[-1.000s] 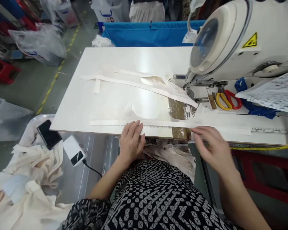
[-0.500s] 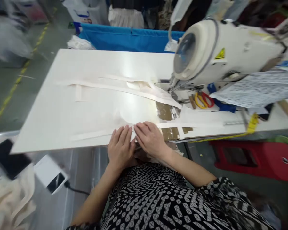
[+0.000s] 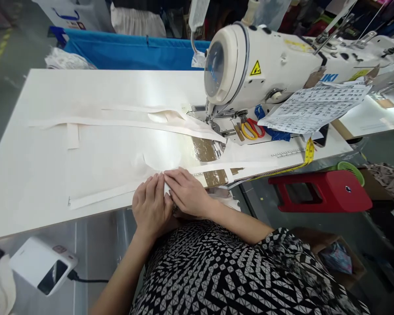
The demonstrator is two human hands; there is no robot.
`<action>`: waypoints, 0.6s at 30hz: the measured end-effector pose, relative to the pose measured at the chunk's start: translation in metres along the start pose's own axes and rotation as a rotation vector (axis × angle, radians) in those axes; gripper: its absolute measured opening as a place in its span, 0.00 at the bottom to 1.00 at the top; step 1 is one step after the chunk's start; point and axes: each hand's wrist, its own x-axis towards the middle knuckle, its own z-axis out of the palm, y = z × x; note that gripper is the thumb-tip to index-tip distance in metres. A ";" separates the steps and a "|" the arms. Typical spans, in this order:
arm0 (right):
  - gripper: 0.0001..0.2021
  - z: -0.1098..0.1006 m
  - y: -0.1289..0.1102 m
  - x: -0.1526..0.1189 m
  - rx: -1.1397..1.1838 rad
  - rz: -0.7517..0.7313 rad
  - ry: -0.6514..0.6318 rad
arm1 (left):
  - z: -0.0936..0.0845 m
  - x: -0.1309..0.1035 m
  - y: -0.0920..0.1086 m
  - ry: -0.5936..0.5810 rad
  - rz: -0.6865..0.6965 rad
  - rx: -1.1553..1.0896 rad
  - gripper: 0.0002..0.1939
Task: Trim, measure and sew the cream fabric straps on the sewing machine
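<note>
White fabric (image 3: 124,144) with long strip-like edges lies across the sewing table, its far corner reaching the needle area of a sewing machine (image 3: 249,65). At the table's front edge, my left hand (image 3: 152,202) is closed on the near fabric band (image 3: 100,197), fingers together and pressed down. My right hand (image 3: 186,191) is right beside it, closed on the same band, fingertips meeting the left ones. A small white bit of cloth shows between the thumbs. The fingers hide the part of the band under them.
Yellow- and red-handled scissors (image 3: 252,129) lie by the machine, near a printed sheet (image 3: 315,107). A yellow tape measure (image 3: 309,151) hangs over the table edge. A red stool (image 3: 321,190) stands at right. At lower left is a white power bank (image 3: 42,264) with a cable.
The head view has turned right, so the table and machine appear shifted left. Both hands stay together on the fabric band at the table edge, with little visible change in grip.
</note>
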 end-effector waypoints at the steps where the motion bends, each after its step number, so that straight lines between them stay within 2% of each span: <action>1: 0.22 -0.008 0.003 -0.004 0.016 0.024 -0.009 | 0.000 0.001 0.002 -0.006 -0.004 0.010 0.32; 4: 0.24 -0.026 0.019 -0.022 0.024 0.124 0.026 | 0.001 0.005 0.010 -0.003 -0.004 0.019 0.33; 8: 0.24 -0.030 0.037 -0.043 0.020 0.152 0.059 | 0.009 0.005 0.018 0.008 -0.022 0.024 0.31; 13: 0.23 -0.028 0.037 -0.047 -0.021 0.112 0.034 | 0.007 0.005 0.023 0.006 -0.043 0.001 0.27; 16: 0.23 -0.030 0.034 -0.047 -0.059 0.115 0.010 | 0.001 0.012 0.032 0.041 -0.027 -0.015 0.25; 18: 0.22 -0.031 0.033 -0.050 -0.091 0.101 -0.001 | -0.001 0.016 0.040 0.020 -0.005 0.011 0.23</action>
